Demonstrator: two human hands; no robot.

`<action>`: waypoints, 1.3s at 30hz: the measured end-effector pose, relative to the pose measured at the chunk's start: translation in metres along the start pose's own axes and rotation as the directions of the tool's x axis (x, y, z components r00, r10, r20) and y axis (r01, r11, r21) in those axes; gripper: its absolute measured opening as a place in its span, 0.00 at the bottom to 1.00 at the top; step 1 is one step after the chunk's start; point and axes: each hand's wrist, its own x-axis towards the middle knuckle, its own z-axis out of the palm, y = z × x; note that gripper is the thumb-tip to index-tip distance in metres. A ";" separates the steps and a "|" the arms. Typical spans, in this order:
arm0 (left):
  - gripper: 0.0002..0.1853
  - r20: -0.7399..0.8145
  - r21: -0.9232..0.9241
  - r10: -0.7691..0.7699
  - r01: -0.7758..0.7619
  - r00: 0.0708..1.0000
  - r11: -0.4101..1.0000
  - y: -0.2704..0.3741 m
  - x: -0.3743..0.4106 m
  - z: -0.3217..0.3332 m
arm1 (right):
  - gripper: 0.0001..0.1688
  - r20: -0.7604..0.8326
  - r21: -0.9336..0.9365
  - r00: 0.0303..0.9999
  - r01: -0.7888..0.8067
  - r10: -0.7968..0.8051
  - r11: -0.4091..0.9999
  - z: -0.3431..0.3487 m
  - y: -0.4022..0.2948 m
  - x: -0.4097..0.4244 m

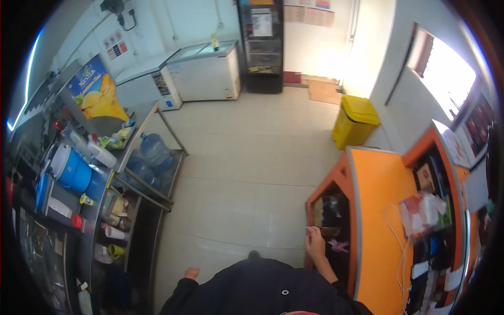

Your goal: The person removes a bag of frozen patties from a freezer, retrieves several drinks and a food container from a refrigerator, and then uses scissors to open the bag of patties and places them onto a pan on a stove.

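Observation:
My right hand (315,243) is raised beside the open-fronted orange counter (378,220), its fingers loosely bent and nothing seen in them. It overlaps the counter's front edge in the view, and I cannot tell whether it touches. A pink toy-like item (338,245) shows just right of it, against the dark shelf opening. Low on the left, my left hand (191,273) hangs with curled fingers and no visible object. Nearest that side stands a metal worktable (147,228), apart from the hand.
Tiled floor (244,157) runs between worktable and counter. A yellow bin (356,122) stands by the right wall. Ahead are chest freezers (206,76) and a display fridge (263,51). Water jugs (156,151) sit on the low left shelf; a blue cooler (73,169) stands above.

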 end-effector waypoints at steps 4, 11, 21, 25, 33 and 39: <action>0.20 0.022 -0.136 0.297 -0.291 0.955 0.947 0.034 0.015 -0.005 | 0.21 0.334 -0.215 0.915 -0.163 0.229 0.963 0.089 0.067 0.041; 0.17 0.232 -0.321 0.675 -0.600 0.700 0.733 0.204 0.026 -0.108 | 0.19 0.528 -0.641 0.334 -0.447 0.781 0.625 0.122 0.202 0.017; 0.15 -0.055 0.058 0.459 -0.456 0.887 0.888 0.446 0.254 -0.276 | 0.17 0.648 -0.680 0.524 0.074 0.552 0.729 0.175 0.147 0.477; 0.15 -0.293 -0.450 0.250 -0.364 0.923 0.816 0.523 0.310 -0.352 | 0.18 0.530 -0.526 0.743 -0.089 0.408 0.846 0.327 0.189 0.729; 0.16 -0.102 -0.638 -0.081 -0.002 0.991 0.770 0.589 0.448 -0.362 | 0.20 0.754 -0.100 0.653 0.218 -0.069 0.971 0.507 -0.005 1.065; 0.17 -0.062 -0.267 0.109 -0.121 0.992 0.956 0.714 0.566 -0.486 | 0.21 0.958 -0.091 0.287 0.389 -0.026 0.917 0.550 0.036 1.180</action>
